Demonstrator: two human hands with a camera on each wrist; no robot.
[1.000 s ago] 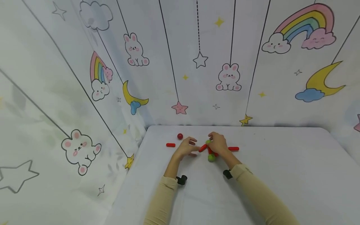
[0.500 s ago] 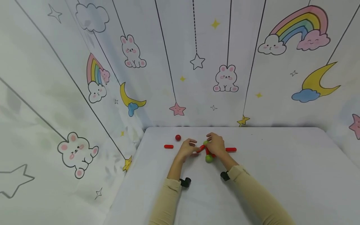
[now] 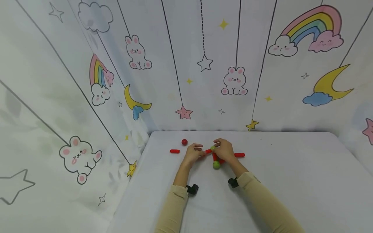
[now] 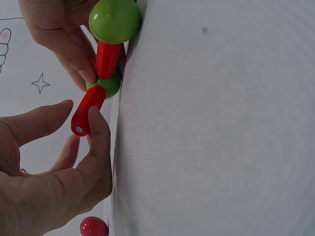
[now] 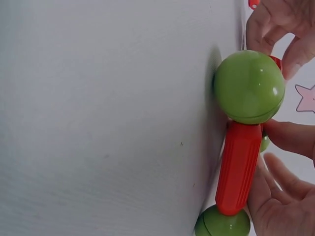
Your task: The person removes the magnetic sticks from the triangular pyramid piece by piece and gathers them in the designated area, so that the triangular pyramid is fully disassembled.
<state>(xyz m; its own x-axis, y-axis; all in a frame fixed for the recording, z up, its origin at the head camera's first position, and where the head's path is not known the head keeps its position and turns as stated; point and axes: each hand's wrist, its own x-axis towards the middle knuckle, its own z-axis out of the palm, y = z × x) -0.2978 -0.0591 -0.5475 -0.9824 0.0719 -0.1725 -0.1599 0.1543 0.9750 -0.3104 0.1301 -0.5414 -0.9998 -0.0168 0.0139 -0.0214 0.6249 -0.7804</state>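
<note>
Green balls and red rods are joined in a toy frame on the white table. My left hand (image 3: pixel 192 154) pinches the free end of a red rod (image 4: pixel 87 112), whose other end meets the far green ball (image 4: pixel 106 86). My right hand (image 3: pixel 224 149) holds that far ball, thumb (image 5: pixel 291 137) on one side and fingers on the other. From it a second rod (image 3: pixel 215 157) runs to the near green ball (image 5: pixel 250 86). A third rod (image 5: pixel 238 169) links the near ball to another green ball (image 5: pixel 223 221), which the right hand hides in the head view.
A loose red ball (image 3: pixel 184 142) and a short red rod (image 3: pixel 175 151) lie left of my left hand. Another red rod (image 3: pixel 240 155) lies right of my right hand. A patterned cloth wall (image 3: pixel 204 97) rises at the table's back edge.
My left hand has moved in toward the red rod, and its fingers now overlap the rod's end. The rod has tilted flatter. The right hand has stayed at the far ball.
</note>
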